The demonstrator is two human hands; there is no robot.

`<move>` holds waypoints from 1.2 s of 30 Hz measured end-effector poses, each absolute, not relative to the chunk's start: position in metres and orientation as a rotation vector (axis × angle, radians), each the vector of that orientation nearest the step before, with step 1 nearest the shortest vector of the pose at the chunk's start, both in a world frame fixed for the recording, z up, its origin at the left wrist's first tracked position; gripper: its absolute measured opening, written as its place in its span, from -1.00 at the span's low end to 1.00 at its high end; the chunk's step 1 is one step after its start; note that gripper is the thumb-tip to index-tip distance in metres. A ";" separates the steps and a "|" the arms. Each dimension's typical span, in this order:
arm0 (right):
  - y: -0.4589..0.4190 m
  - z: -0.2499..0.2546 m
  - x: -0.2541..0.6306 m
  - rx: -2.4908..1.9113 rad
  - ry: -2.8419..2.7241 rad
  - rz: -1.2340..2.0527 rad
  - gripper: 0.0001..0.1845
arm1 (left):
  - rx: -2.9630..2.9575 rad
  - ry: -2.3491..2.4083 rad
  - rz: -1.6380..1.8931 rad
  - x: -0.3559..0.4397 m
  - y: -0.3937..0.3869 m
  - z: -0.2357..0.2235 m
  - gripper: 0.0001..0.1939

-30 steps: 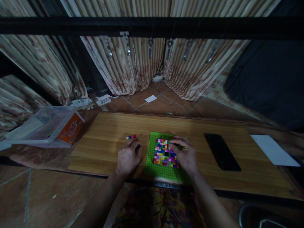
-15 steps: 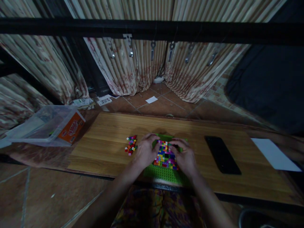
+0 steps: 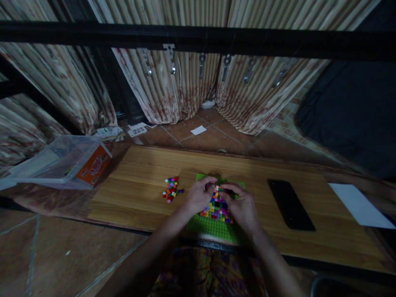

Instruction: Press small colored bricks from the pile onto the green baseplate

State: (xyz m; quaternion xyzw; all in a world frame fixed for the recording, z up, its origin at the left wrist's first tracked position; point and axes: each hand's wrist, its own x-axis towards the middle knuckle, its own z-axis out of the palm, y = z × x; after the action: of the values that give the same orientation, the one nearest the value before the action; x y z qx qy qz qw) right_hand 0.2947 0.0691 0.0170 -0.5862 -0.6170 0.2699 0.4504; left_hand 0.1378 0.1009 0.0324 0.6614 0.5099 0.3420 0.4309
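Observation:
A green baseplate (image 3: 213, 229) lies on the wooden board (image 3: 139, 185) in front of me, with a square patch of many-coloured small bricks (image 3: 218, 210) pressed onto it. My left hand (image 3: 199, 196) and my right hand (image 3: 239, 206) meet over the patch's far edge, fingers curled and pinched close together. What the fingertips pinch is hidden. A small loose heap of coloured bricks (image 3: 171, 189) sits on the board just left of my left hand.
A black phone (image 3: 291, 204) lies right of the baseplate and a white sheet (image 3: 359, 200) at the far right. A clear plastic box with an orange label (image 3: 66, 163) rests beyond the board's left end. Curtains and a black bar stand behind.
My left hand moved right from the loose brick heap onto the baseplate, uncovering the heap. Both hands then drew together over the brick patch.

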 end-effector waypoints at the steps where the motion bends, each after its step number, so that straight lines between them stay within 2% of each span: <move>1: 0.069 0.015 0.296 -1.447 -1.488 0.694 -0.77 | 1.639 1.266 0.858 0.138 0.101 0.032 -0.73; 8: 0.069 0.007 0.296 -1.475 -1.240 0.858 -0.69 | 1.590 1.242 0.867 0.141 0.105 0.031 -0.78; 27: 0.072 0.019 0.284 -1.518 -1.008 1.026 -0.70 | 1.414 1.282 0.938 0.156 0.106 0.024 -0.86; 32: 0.073 0.014 0.291 -1.511 -1.033 1.046 -0.65 | 1.517 1.321 0.941 0.157 0.100 0.023 -0.85; 36: 0.071 0.012 0.292 -1.518 -1.071 1.058 -0.59 | 1.605 1.435 1.132 0.145 0.079 0.029 -0.77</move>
State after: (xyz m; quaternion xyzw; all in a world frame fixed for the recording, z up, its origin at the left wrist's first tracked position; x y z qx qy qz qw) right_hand 0.2922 0.0711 0.0119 -0.6226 -0.4392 0.4340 0.4808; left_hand 0.1450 0.0791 0.0294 0.6188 0.5533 0.4366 0.3470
